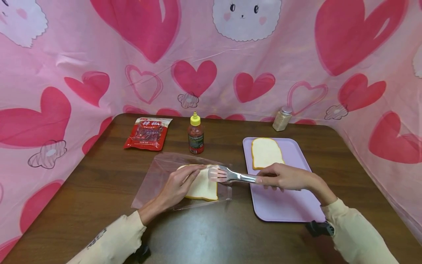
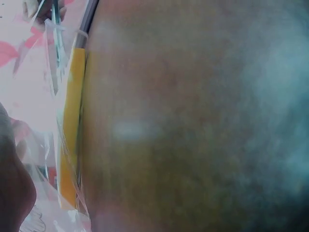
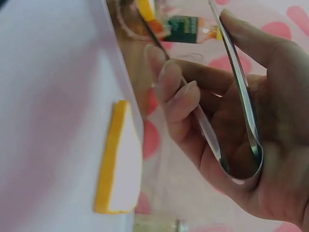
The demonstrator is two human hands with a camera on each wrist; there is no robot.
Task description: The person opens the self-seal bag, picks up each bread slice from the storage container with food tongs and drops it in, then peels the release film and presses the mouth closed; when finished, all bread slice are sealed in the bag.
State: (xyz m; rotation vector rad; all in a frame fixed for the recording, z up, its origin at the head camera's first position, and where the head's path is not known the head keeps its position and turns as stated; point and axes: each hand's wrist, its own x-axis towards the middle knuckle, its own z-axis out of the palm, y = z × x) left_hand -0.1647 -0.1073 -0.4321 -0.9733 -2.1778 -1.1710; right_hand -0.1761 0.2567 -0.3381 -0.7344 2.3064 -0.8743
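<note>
My right hand (image 1: 285,176) grips metal tongs (image 1: 244,177) over the lilac tray. In the right wrist view, the tongs' two arms stand apart with their bend in the palm. Their slotted end reaches left over a slice of bread (image 1: 201,189) in a clear plastic bag (image 1: 151,179). My left hand (image 1: 178,187) lies over the bag and the slice's left part, its fingers fairly straight and pointing toward the tongs. In the left wrist view, the slice's yellow crust (image 2: 72,130) shows edge-on inside the film.
Another bread slice (image 1: 266,154) lies on the lilac tray (image 1: 283,205) at the right. Behind the bag stand a red sauce bottle (image 1: 196,135) with a yellow cap and a red food packet (image 1: 147,134). A small seasoning jar (image 1: 282,119) stands at the back right.
</note>
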